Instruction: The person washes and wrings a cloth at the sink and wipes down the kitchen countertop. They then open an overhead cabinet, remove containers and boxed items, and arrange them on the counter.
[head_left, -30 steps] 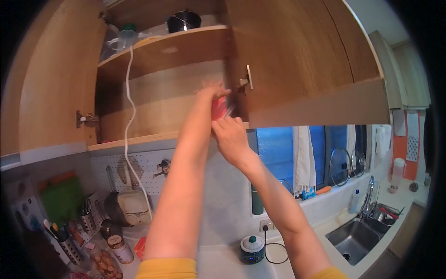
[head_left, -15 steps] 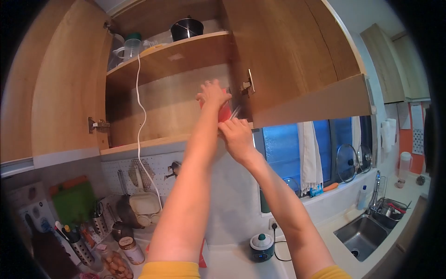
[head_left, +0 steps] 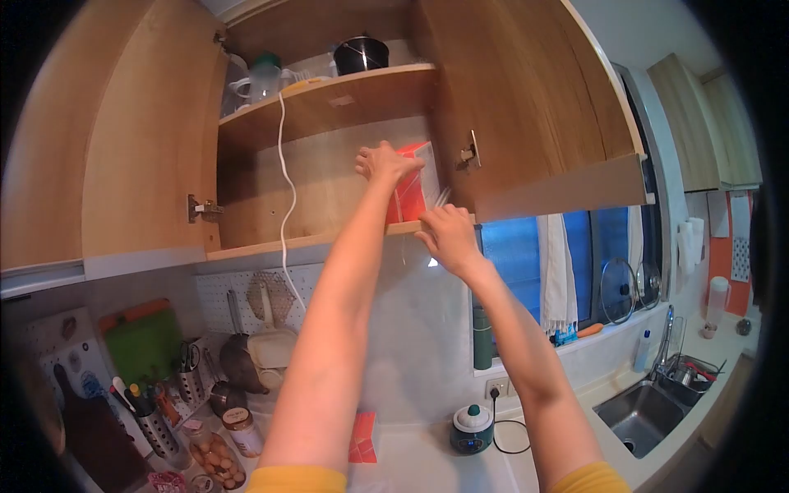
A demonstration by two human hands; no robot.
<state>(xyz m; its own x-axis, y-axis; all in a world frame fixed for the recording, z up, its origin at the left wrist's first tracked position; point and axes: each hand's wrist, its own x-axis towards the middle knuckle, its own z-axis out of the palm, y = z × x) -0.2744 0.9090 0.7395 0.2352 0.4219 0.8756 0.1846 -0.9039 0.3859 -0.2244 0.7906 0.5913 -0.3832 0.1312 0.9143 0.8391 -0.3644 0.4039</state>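
A red box with pale lines and a light side stands at the right end of the cabinet's lower shelf. My left hand is at its upper left with fingers spread, the thumb side touching the box near its top. By the box's lower right corner, at the shelf's front edge, my right hand has its fingers curled, thumb lower. Thin clear strips rise just behind those fingers; whether they are gripped is hidden.
Wooden doors hang open left and right. A white cord dangles before the shelves. The upper shelf bears a black pot. Below are another red box, a small cooker, jars and a sink.
The view has shifted, so the cabinet appears farther right. More of the red box shows between my hands, and my right hand now sits lower beside it.
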